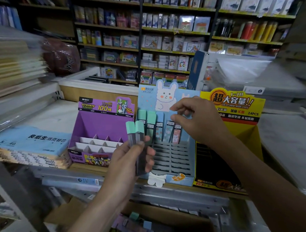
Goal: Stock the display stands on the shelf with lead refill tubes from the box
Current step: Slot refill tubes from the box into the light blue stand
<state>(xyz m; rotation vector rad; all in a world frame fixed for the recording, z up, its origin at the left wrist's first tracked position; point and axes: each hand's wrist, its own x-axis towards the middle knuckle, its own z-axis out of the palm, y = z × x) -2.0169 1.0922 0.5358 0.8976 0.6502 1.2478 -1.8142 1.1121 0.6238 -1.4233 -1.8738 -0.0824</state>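
Observation:
My left hand (128, 159) grips two lead refill tubes (135, 132) with mint-green caps, held upright in front of the blue rabbit display stand (181, 163). Several tubes (157, 126) stand in that stand's back row; its lower slots are bare. My right hand (196, 120) hovers over the back row with fingers loosely curled, thumb and forefinger close together, holding nothing that I can see. The cardboard box (161, 214) sits below the shelf with more loose tubes (134, 226) inside.
A purple display stand (95, 123) with bare white dividers stands to the left, a yellow-and-black stand (236, 138) to the right. A blue loose-leaf paper pack (28, 139) lies at the far left. Stocked shelves fill the background.

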